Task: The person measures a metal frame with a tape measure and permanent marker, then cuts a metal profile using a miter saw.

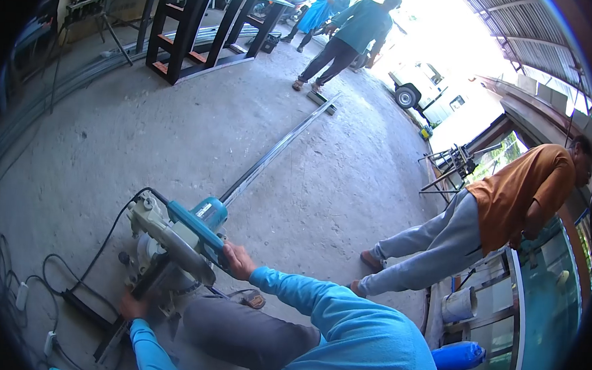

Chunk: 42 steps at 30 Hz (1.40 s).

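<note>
A teal and grey miter saw (203,228) stands on the concrete floor in front of me. My right hand (240,259) is wrapped round the rear of its teal handle. Lower down, my left hand (132,305) is closed round a dark metal bar (110,341) beside the saw's base. On the saw's far side, a long metal profile (270,158) runs away along the floor, its far end by a short metal piece (322,102). The saw head hides where bar and blade meet.
Black cords (53,286) lie coiled at the left. A person in an orange shirt (526,197) stands at right beside framed glass panels (551,292); two other people (364,28) are farther off. A black frame table (183,35) stands back left, a white vehicle (418,91) outside.
</note>
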Tool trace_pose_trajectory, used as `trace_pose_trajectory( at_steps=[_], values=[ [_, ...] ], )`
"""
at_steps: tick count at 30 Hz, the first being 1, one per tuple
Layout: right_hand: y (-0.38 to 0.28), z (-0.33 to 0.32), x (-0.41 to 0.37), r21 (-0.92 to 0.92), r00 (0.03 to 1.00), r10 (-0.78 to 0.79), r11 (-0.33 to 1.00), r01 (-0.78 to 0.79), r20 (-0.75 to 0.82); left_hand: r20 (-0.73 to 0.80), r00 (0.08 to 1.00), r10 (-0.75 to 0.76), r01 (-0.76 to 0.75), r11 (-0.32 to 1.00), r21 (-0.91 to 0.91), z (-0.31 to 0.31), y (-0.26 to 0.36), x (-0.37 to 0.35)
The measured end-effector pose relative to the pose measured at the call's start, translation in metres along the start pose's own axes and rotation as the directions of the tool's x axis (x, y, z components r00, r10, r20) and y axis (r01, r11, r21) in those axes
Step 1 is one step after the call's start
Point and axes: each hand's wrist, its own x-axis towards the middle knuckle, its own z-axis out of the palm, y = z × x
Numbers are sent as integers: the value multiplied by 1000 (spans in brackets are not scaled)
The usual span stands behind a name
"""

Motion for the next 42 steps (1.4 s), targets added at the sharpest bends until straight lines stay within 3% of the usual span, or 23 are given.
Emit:
trace_pose_trajectory(
  at_steps=[12, 17, 19, 21, 23, 25, 29, 32, 35, 38, 39, 41, 42],
  values=[
    [51, 16, 5, 58, 1000, -3, 998, 4, -29, 29, 1000, -4, 3, 999, 53, 4, 4, 21],
    [-57, -22, 42, 11, 992, 99, 995, -100, 84, 43, 999, 17, -18, 1000, 18, -6, 8, 8],
    [-95, -30, 72, -133, 995, -99, 986, 99, 9, 52, 999, 11, -13, 999, 34, -5, 5, 9],
    [-125, -35, 108, -148, 972, -234, 961, 234, 18, 81, 996, -27, 20, 997, 81, -9, 7, 4],
    [-184, -42, 131, -27, 993, -112, 994, 110, -45, 170, 985, -23, 5, 995, 105, -10, 0, 0],
    [-218, -42, 152, 5, 989, -139, 990, 139, -52, 319, 947, 24, -58, 993, 98, -4, -22, -1],
    [-241, -36, 175, -37, 989, -141, 990, 140, -47, 329, 941, 77, -91, 996, 26, -13, -42, -22],
    [-239, -37, 179, -42, 977, -196, 980, 193, -89, 422, 901, 96, -80, 995, -55, -38, -39, -27],
    [-235, -40, 167, -7, 910, -339, 938, 348, -237, 541, 838, 72, -15, 994, -108, -83, -20, -42],
    [-237, -37, 138, -157, 662, -598, 784, 601, -453, 561, 825, 70, -60, 998, -36, -147, 11, -64],
    [-239, -30, 123, -148, 573, -651, 715, 683, -498, 529, 846, 73, -77, 997, -15, -160, 9, -65],
    [-261, -18, 61, 155, 634, -616, 649, 745, -468, 472, 878, 82, -109, 994, 31, -186, -1, -62],
    [-258, -9, 38, 221, 687, -633, 657, 721, -358, 455, 886, 94, -133, 990, 55, -202, -4, -58]
  ],
)
